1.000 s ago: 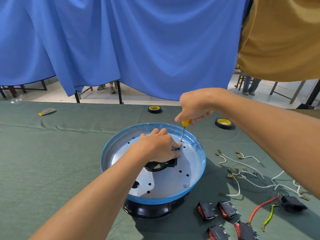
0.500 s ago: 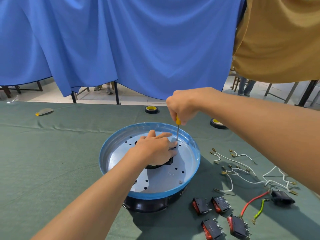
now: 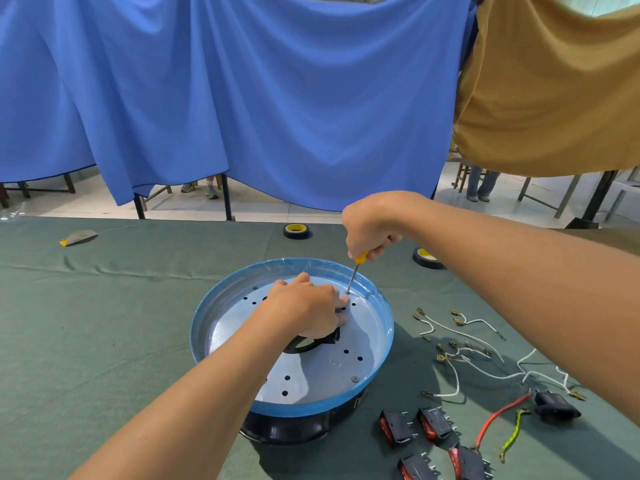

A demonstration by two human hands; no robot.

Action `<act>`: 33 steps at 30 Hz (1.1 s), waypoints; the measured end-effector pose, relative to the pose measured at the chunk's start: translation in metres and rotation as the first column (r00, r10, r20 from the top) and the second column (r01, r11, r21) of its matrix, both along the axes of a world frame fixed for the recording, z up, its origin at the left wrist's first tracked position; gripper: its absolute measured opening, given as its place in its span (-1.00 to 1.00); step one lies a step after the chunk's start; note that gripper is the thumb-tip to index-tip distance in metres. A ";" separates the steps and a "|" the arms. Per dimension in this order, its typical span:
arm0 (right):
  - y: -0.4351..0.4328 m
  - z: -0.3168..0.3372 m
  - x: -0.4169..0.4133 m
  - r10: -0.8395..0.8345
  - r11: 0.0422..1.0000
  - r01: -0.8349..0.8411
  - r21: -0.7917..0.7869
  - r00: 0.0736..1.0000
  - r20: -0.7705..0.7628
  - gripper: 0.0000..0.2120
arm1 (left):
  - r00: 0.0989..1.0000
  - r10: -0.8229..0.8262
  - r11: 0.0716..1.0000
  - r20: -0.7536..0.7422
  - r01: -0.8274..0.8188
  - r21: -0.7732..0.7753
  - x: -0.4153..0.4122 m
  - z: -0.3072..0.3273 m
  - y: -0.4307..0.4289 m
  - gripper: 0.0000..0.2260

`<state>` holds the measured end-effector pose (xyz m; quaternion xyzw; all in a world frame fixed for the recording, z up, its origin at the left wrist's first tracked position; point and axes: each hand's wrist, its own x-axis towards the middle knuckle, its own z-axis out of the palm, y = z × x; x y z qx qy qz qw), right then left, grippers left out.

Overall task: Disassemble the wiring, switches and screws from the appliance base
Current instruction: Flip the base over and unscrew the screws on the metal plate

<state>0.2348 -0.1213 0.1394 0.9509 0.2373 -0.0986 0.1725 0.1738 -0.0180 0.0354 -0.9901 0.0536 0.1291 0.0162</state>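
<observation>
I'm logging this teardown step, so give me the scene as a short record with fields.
right hand: hand grips yellow-handled screwdriver, tip on the plate at its far right
left hand: hand presses flat on the plate's centre
base: round blue-rimmed appliance base with perforated silver plate
removed parts: four black-and-red rocker switches, white wires with brass terminals on green cloth, right of base
remaining: a screw near the front rim
</observation>
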 end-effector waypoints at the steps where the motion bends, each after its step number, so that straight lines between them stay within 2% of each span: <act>1: 0.001 -0.001 0.000 0.019 1.000 -0.019 0.002 1.000 0.016 -0.71 | 1.000 -0.001 1.000 -0.007 0.001 -0.001 -0.001 0.000 0.001 -0.53; 5: 0.003 -0.004 -0.001 0.109 0.993 -0.105 -0.048 0.988 0.105 -0.70 | 1.000 -0.005 1.000 -0.030 0.005 0.000 0.000 0.003 0.000 -0.53; 9: -0.001 -0.001 -0.004 0.217 0.973 -0.203 -0.108 0.966 0.143 -0.82 | 0.999 -0.005 1.000 -0.052 0.006 0.016 0.000 0.008 -0.002 -0.55; 12: -0.006 0.002 -0.004 0.261 0.965 -0.256 -0.052 0.955 0.140 -0.79 | 0.999 -0.002 1.000 -0.050 0.003 0.022 0.000 0.010 -0.003 -0.57; 15: -0.011 0.002 0.003 0.207 0.971 -0.211 0.112 0.977 0.044 -0.84 | 0.998 0.015 0.999 -0.064 -0.013 0.033 0.004 0.012 -0.004 -0.56; 16: -0.012 0.001 0.004 0.182 0.969 -0.182 0.166 0.983 0.017 -0.80 | 0.997 0.017 0.999 -0.073 -0.014 0.040 0.004 0.013 -0.005 -0.56; 19: -0.010 -0.007 0.008 0.088 0.963 -0.095 0.254 0.995 0.039 -0.49 | 0.994 -0.012 0.995 -0.108 0.022 0.095 0.006 0.017 -0.006 -0.55; 20: -0.008 -0.009 0.008 0.057 0.960 -0.069 0.273 0.997 0.052 -0.47 | 0.992 -0.022 0.993 -0.127 0.036 0.113 0.007 0.019 -0.007 -0.55; 24: -0.004 -0.005 0.009 -0.019 0.987 0.021 0.161 1.000 -0.014 -0.71 | 0.978 -0.078 0.977 -0.196 0.114 0.179 0.010 0.029 -0.011 -0.54; 31: -0.002 0.003 0.014 0.131 0.984 -0.138 0.111 0.989 0.066 -0.82 | 0.957 -0.129 0.944 -0.259 0.199 0.264 0.016 0.035 -0.013 -0.55; 33: -0.004 0.003 0.019 0.133 0.977 -0.137 0.161 0.990 0.039 -0.84 | 0.954 -0.134 0.943 -0.269 0.207 0.263 0.018 0.036 -0.012 -0.54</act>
